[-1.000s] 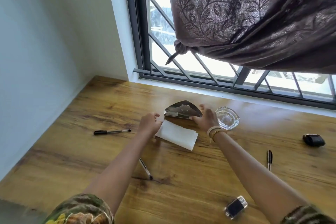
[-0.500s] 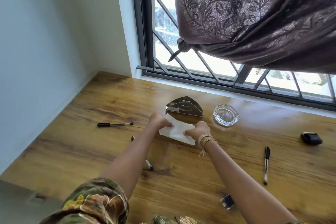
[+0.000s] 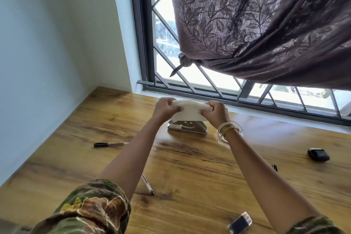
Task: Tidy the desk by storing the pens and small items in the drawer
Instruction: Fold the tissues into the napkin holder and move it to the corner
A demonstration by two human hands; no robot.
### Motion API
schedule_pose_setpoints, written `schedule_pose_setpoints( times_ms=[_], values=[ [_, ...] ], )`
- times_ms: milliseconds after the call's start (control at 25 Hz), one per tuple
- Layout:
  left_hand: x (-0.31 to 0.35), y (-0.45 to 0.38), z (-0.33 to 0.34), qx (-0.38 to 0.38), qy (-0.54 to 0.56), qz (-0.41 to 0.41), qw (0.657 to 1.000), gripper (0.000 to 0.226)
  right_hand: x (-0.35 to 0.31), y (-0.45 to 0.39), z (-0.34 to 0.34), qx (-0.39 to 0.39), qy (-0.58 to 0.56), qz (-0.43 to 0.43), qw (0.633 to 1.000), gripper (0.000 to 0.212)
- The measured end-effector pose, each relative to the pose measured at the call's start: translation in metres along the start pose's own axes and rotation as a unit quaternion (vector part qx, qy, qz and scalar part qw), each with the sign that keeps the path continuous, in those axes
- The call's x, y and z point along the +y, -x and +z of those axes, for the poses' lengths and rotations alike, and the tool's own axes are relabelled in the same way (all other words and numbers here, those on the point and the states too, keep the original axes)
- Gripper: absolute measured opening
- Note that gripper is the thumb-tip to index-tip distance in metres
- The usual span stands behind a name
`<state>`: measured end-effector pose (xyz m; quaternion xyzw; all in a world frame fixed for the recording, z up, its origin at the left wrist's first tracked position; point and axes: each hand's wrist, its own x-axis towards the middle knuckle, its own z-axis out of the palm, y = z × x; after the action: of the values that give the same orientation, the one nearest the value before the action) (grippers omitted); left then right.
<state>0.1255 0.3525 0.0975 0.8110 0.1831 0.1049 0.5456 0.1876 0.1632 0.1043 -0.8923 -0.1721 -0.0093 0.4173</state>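
Both hands are holding a folded stack of white napkins (image 3: pixel 187 111) up above the bench (image 3: pixel 190 167), the left hand (image 3: pixel 165 109) pinching one end and the right hand (image 3: pixel 215 115) pinching the other. Directly below is sitting a shiny metal napkin holder (image 3: pixel 187 128), so the step in hand looks like slotting the napkins into it, a side job before the pens go away. The next move is probably calling for lowering the stack squarely into the holder, then reaching for a pen.

Three pens are showing: a black pen (image 3: pixel 111 144) lying left of the arms, a second pen (image 3: pixel 147 184) partly hidden under the left forearm, and the tip of a third pen (image 3: pixel 274 167) by the right forearm. There are also one glass ashtray (image 3: pixel 230 135), one small black case (image 3: pixel 318 155) and one lighter (image 3: pixel 240 223). No drawer is in view.
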Motion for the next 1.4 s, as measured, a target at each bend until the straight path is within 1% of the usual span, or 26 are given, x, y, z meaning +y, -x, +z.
schedule_pose_setpoints(
  times_ms=[160,240,360,520,680,800,960,1040,1120,1160,1200,1280,1320,1400],
  values=[
    [-0.004,-0.004,0.002,0.037,0.033,0.0,0.999,0.034,0.004,-0.006,0.007,0.018,-0.022,0.004,1.0,0.01],
    [-0.002,-0.005,0.0,0.051,0.042,0.013,0.998,0.028,0.003,-0.008,0.007,0.025,-0.033,-0.003,0.999,0.009],
    [-0.001,-0.008,-0.004,0.046,0.041,0.022,0.998,0.017,0.003,-0.011,0.009,0.022,-0.039,-0.008,0.999,0.008],
    [-0.015,-0.007,-0.003,0.004,0.004,0.016,1.0,0.021,0.012,-0.006,0.015,0.002,-0.015,-0.001,1.0,0.006],
    [-0.03,-0.003,0.004,-0.006,-0.043,0.014,0.999,0.017,0.03,0.001,0.023,-0.016,0.013,0.01,1.0,0.008],
    [-0.038,-0.003,0.01,-0.005,-0.102,-0.015,0.995,0.015,0.04,0.004,0.029,-0.011,0.039,0.021,0.999,0.014],
    [-0.043,-0.002,0.013,-0.007,-0.12,-0.043,0.992,0.023,0.049,0.004,0.033,-0.011,0.052,0.032,0.998,0.015],
    [-0.045,-0.002,0.013,-0.014,-0.122,-0.057,0.991,0.035,0.051,0.005,0.034,-0.012,0.06,0.036,0.997,0.018],
    [-0.046,-0.004,0.013,-0.046,-0.129,-0.089,0.987,0.052,0.051,0.007,0.035,-0.024,0.054,0.046,0.997,0.029],
    [-0.047,-0.005,0.014,-0.067,-0.132,-0.108,0.983,0.057,0.052,0.008,0.035,-0.036,0.051,0.051,0.997,0.036],
    [-0.049,-0.006,0.015,-0.086,-0.133,-0.121,0.98,0.058,0.053,0.009,0.037,-0.053,0.051,0.053,0.996,0.044],
    [-0.053,-0.007,0.018,-0.103,-0.135,-0.129,0.977,0.047,0.056,0.011,0.041,-0.094,0.065,0.052,0.992,0.055],
    [-0.056,-0.006,0.019,-0.101,-0.134,-0.124,0.978,0.039,0.059,0.011,0.044,-0.11,0.076,0.051,0.99,0.054],
    [-0.061,-0.004,0.021,-0.084,-0.132,-0.101,0.983,0.027,0.066,0.011,0.048,-0.113,0.089,0.052,0.988,0.043]
  ],
)
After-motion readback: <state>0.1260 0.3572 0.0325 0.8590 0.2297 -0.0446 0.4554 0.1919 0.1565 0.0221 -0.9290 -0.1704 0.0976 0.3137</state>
